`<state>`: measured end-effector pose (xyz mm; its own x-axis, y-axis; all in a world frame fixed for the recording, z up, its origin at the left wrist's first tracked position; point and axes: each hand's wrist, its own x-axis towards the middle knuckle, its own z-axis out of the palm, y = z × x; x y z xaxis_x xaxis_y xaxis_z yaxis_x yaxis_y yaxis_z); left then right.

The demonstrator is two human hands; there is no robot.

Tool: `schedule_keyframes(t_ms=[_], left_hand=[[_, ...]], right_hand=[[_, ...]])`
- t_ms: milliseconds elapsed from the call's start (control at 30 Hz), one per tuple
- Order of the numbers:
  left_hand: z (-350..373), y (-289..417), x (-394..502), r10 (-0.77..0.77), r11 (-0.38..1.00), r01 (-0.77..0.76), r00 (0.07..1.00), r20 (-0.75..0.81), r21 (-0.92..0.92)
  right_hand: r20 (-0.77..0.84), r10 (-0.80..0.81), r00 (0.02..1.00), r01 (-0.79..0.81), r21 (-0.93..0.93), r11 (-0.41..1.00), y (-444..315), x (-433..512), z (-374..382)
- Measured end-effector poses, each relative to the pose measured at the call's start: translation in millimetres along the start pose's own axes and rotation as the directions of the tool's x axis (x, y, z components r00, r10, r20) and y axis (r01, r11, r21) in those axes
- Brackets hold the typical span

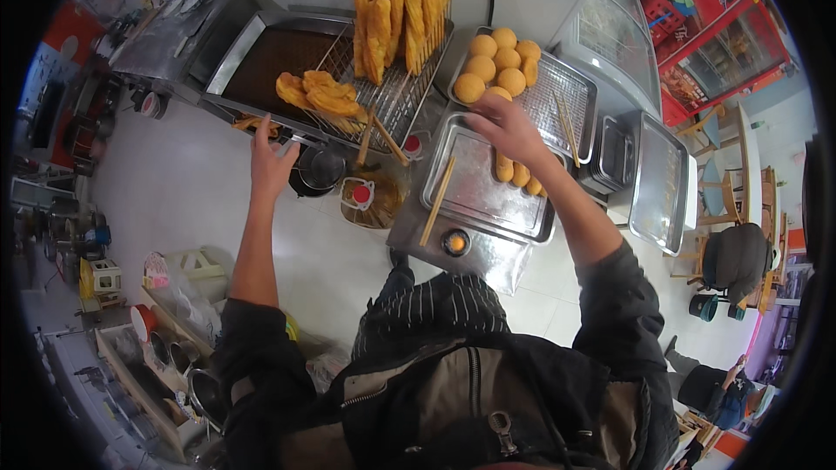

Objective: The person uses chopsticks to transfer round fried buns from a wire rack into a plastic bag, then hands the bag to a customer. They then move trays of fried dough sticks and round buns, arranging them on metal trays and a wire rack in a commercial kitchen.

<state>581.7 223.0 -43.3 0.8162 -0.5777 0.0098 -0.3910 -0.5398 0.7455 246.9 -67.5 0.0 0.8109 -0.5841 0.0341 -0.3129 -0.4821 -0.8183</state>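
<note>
My left hand (269, 160), fingers spread and holding nothing, is by the front edge of a steel deep fryer (219, 88) filled with dark oil (277, 59). Fried dough pieces (320, 93) lie at the near end of its wire rack (408, 94). Behind them youtiao (392, 19) stand upright in the rack. My right hand (506, 127) reaches over the near edge of a tray of round fried balls (508, 59). Its fingertips are close to the nearest ball; contact and anything under the palm are hidden. Elongated fried pieces (520, 174) lie below my right wrist on a steel tray (483, 173).
Long wooden chopsticks (437, 202) rest across the steel tray, another pair (565, 127) on the mesh tray (552, 101). Wooden-handled tongs (379, 137) lean on the rack. Oil jugs (372, 199) and a black pot (318, 170) stand below. A person (708, 395) is at far right.
</note>
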Motion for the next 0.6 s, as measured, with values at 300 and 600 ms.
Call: schedule_keyframes(t_ms=[300,600], left_hand=[[-12,34,139,0.517,0.554,-0.672,0.740,0.430,0.490],[11,29,188,0.405,0.539,-0.746,0.637,0.656,0.391]], right_hand=[[0.379,-0.001,0.925,0.221,-0.537,0.814,-110,177,166],[0.293,0.031,0.956,0.110,-0.452,0.885,-102,218,232]])
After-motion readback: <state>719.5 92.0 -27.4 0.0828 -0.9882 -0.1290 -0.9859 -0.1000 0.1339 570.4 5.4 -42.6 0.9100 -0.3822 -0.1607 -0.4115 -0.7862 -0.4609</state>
